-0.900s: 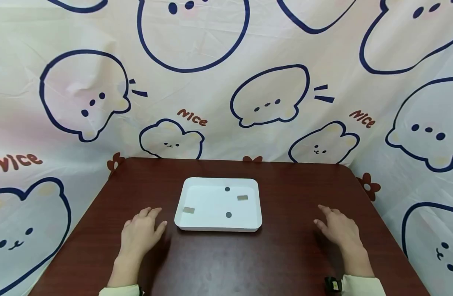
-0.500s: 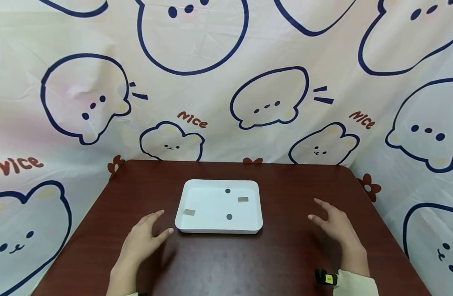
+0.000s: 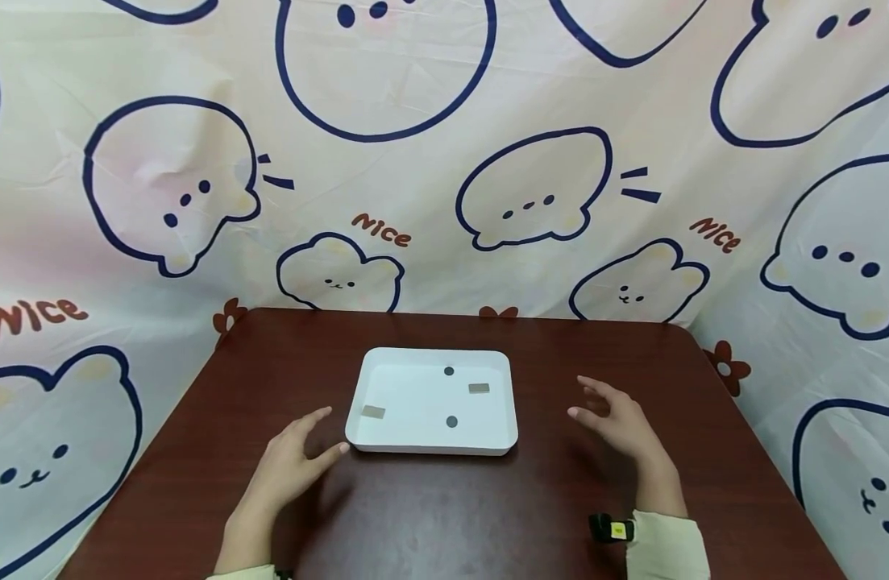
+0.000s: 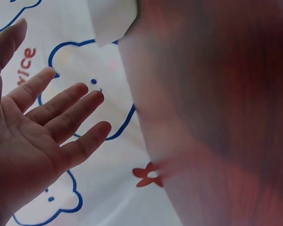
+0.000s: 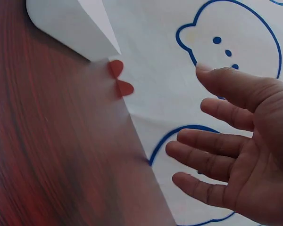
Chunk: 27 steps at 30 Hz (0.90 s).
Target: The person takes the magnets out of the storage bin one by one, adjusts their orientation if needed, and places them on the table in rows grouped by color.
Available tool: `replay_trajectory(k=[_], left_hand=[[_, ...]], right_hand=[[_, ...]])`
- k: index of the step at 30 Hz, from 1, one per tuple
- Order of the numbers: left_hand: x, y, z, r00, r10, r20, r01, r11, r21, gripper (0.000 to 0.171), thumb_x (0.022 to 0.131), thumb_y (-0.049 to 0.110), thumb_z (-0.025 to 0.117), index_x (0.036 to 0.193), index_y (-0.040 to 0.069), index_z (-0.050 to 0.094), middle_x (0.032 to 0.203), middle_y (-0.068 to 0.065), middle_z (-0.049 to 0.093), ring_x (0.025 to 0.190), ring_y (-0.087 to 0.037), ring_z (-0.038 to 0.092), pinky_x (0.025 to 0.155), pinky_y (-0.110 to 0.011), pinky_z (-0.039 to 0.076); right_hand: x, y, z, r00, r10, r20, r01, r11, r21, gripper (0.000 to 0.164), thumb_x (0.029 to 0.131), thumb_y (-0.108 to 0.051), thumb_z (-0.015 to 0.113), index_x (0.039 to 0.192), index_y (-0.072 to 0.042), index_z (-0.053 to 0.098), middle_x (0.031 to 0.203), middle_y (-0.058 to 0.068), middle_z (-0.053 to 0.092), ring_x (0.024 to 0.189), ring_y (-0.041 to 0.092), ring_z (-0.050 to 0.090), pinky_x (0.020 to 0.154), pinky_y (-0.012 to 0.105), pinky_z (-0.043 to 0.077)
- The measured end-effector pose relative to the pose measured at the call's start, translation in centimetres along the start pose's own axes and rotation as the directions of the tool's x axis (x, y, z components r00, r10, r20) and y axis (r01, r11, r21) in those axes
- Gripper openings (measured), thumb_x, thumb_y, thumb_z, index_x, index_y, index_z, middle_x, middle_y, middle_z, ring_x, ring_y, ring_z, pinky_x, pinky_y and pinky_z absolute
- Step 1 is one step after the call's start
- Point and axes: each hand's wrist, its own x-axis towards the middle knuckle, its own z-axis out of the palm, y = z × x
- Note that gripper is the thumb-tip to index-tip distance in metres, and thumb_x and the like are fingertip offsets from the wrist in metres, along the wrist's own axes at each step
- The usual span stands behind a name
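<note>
A shallow white tray [image 3: 411,395] lies on the brown table. Inside it are two dark round discs, one near the back [image 3: 449,371] and one near the front [image 3: 452,421], plus two greyish rectangular pieces, on the right [image 3: 479,388] and on the left [image 3: 374,412]. My left hand [image 3: 288,467] hovers at the tray's front left corner, thumb tip right by the rim, fingers spread and holding nothing. To the right of the tray, some way off, my right hand [image 3: 621,423] is held with loosely bent fingers, and nothing is in it. Both palms show bare in the wrist views.
The dark brown wooden table [image 3: 444,515] extends around the tray to a straight back edge. Behind and beside it hangs a pale curtain [image 3: 429,185] printed with blue-outlined animals. A black wrist strap [image 3: 611,529] sits at the right sleeve.
My right hand has moved left, toward the tray. My left hand has turned and edged right, its thumb now near the tray's corner. The tray and its pieces have stayed put.
</note>
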Motion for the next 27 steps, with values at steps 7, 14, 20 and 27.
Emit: replay_trajectory(k=[7, 14, 20, 27], left_hand=[[0.0, -0.1, 0.9, 0.999, -0.033, 0.022, 0.034, 0.996, -0.082, 0.069, 0.081, 0.041, 0.071, 0.135, 0.006, 0.046, 0.127, -0.023, 0.051, 0.115, -0.04, 0.048, 0.089, -0.055, 0.038], [0.7, -0.4, 1.1, 0.994, -0.087, 0.068, 0.097, 0.983, -0.156, 0.075, 0.079, 0.044, 0.072, 0.138, 0.009, 0.043, 0.127, -0.023, 0.05, 0.113, -0.04, 0.05, 0.088, -0.055, 0.038], [1.2, -0.4, 1.5, 0.988, -0.107, 0.112, 0.129, 0.969, -0.209, 0.074, 0.079, 0.037, 0.074, 0.139, 0.009, 0.04, 0.127, -0.022, 0.051, 0.112, -0.037, 0.052, 0.088, -0.054, 0.039], [1.8, -0.1, 2.1, 0.983, -0.143, 0.112, 0.167, 0.956, -0.242, 0.077, 0.078, 0.038, 0.075, 0.139, 0.007, 0.041, 0.115, -0.017, 0.058, 0.103, -0.032, 0.057, 0.083, -0.049, 0.043]], right_hand=[[0.8, -0.8, 1.7, 1.0, -0.02, 0.015, 0.018, 0.994, 0.108, 0.067, 0.083, -0.037, 0.07, 0.139, -0.011, 0.043, 0.132, 0.023, 0.046, 0.115, 0.036, 0.049, 0.088, 0.054, 0.039], [1.7, -1.9, 2.6, 0.999, 0.002, 0.035, -0.011, 0.972, 0.236, 0.066, 0.081, -0.029, 0.074, 0.138, -0.014, 0.045, 0.134, 0.019, 0.046, 0.116, 0.033, 0.049, 0.088, 0.05, 0.041], [2.1, -3.0, 3.3, 0.997, -0.015, 0.076, -0.012, 0.939, 0.345, 0.065, 0.082, -0.021, 0.073, 0.139, -0.011, 0.044, 0.135, 0.019, 0.045, 0.119, 0.033, 0.047, 0.091, 0.048, 0.04], [3.1, -3.3, 4.0, 0.996, -0.018, 0.089, -0.02, 0.915, 0.403, 0.065, 0.081, -0.022, 0.074, 0.139, -0.015, 0.045, 0.135, 0.017, 0.045, 0.117, 0.03, 0.049, 0.09, 0.045, 0.042]])
